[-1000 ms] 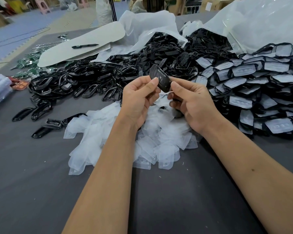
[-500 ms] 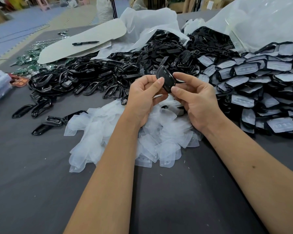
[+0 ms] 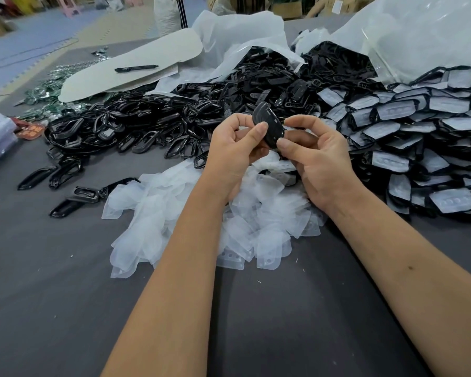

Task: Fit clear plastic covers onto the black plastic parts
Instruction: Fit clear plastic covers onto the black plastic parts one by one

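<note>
Black plastic part (image 3: 268, 126), pinched by left hand (image 3: 235, 148) and right hand (image 3: 314, 156), is now raised slightly; cover seating looks underway.

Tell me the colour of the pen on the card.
Black pen; head view.

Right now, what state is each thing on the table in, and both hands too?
Black part: held up, pinched by both hands.
Left hand: pinching the part.
Right hand: pinching the part.
Clear covers: loose heap, unfitted.
Bare parts: piled, no covers.
Covered parts: piled at the right.
Pen: lying on card.
</note>
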### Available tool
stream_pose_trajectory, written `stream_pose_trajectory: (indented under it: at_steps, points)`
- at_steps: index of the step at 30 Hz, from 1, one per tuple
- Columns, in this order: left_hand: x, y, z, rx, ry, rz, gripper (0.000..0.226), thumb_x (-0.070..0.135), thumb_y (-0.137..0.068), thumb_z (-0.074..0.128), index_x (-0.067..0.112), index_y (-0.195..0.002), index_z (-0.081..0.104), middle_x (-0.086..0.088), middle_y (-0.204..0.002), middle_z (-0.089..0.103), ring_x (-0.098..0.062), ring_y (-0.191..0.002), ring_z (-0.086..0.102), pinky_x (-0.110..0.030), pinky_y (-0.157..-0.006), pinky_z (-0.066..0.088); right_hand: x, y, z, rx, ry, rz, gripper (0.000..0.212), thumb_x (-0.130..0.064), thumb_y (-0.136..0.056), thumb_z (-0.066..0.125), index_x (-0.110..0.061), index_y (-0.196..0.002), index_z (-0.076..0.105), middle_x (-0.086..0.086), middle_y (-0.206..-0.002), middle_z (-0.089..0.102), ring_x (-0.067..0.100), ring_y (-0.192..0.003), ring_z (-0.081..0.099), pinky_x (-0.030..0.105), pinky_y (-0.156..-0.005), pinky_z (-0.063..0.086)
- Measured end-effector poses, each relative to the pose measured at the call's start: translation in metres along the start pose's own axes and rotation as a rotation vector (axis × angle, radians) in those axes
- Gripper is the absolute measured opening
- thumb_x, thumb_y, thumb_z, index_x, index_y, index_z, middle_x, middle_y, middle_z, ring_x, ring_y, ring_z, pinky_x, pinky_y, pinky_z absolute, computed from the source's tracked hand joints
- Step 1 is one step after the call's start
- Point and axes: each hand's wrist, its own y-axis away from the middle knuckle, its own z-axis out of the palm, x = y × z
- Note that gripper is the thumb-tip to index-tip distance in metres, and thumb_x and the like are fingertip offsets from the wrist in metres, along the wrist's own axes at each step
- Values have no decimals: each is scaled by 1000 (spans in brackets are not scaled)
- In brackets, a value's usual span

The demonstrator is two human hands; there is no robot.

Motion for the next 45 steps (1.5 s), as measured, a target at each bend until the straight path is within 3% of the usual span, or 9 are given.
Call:
stream_pose_trajectory:
  at_steps: [6,11,19,30,34,39,43,45]
  points:
    - [0,2,-3,-24,-9,-25,8,5,-103,60,7,-96,57,-8,-83,73,-15,-72,66,-26,-67,55,-4,-1,3,-3,-78,93,22,1,-97,67,-8,-117,70,9,-98,74,18,-89,70,29,-81,58]
    - [1,4,-4,-81,-70,-29,3,7,-102,62,6,-100,61,-9,-84,73,-14,-72,65,-25,-69,55,-6,-1,-2,-12,-109,124,28,4,-94,68,-6,-119,70,15,-108,75,22,-95,73,28,-82,59]
    - [3,5,-4,-90,-36,-67,8,7,-102,61,3,-105,68,-8,-89,75,-14,-78,69,-24,-70,56,-8,-3,-6,-68,-225,164,38,-3,-72,76,-9,-110,73,7,-93,79,19,-88,75,28,-81,60]
    - [2,5,-4,-81,36,-68,8,8,-102,61,6,-105,68,-8,-89,72,-16,-81,65,-23,-70,55,-10,0,-2,-39,-259,179,35,-3,-70,78,-10,-103,72,3,-83,78,17,-84,75,28,-81,61]
    - [3,8,-5,-69,57,-78,8,7,-102,61,8,-101,69,-6,-87,72,-14,-78,62,-21,-66,53,-12,3,2,-6,-242,183,25,8,-82,74,-10,-100,71,4,-80,77,15,-79,75,24,-74,60]
    - [3,9,-6,-48,42,-80,8,9,-100,64,8,-104,71,-11,-92,73,-16,-78,64,-22,-68,56,-17,4,1,0,-126,137,24,9,-87,73,-10,-100,71,1,-76,77,13,-76,75,25,-73,60]
    - [7,10,-7,-15,-62,-73,3,9,-96,70,10,-94,71,-7,-80,75,-16,-73,70,-25,-69,59,-26,4,-4,24,197,-57,26,7,-81,82,-12,-98,76,3,-81,79,16,-78,76,29,-75,62]
    - [12,9,-2,-19,-153,-33,5,11,-94,75,10,-97,72,-9,-84,77,-20,-79,74,-27,-72,60,-31,3,-10,64,407,-191,26,5,-80,84,-12,-99,78,3,-83,80,15,-81,78,32,-80,64]
